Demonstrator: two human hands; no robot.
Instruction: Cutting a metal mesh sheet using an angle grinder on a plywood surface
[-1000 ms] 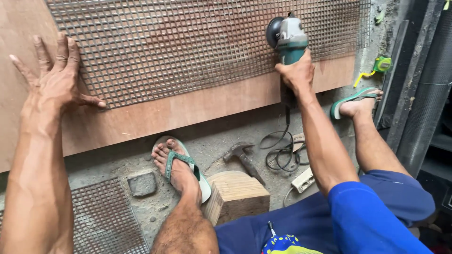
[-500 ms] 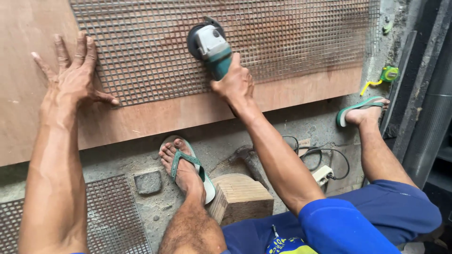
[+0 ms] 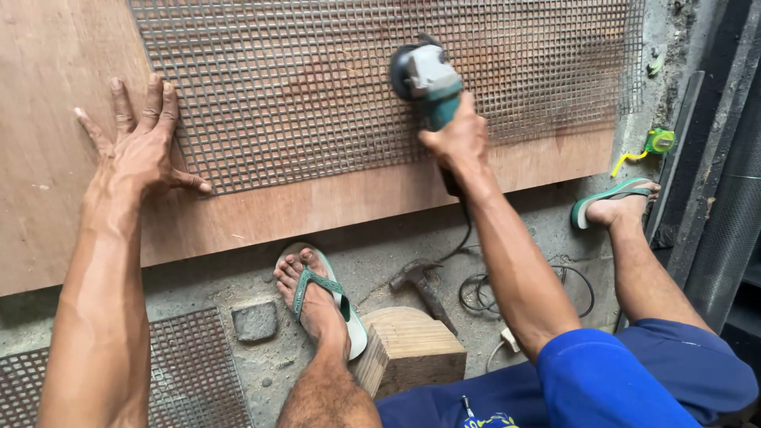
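Observation:
A rusty wire mesh sheet lies flat on a plywood board. My left hand presses flat with spread fingers on the mesh's left edge and the board. My right hand grips the teal body of an angle grinder, whose head rests on the mesh near the middle. The grinder's black cord runs down to the concrete floor.
A hammer and a wooden block lie on the floor by my sandalled left foot. A second mesh piece and a small stone sit lower left. A green tape measure lies at right by my other foot.
My right hand has carried the grinder from the mesh's right end to the left, then slightly back toward the middle. The left hand stays pressed on the mesh's left edge.

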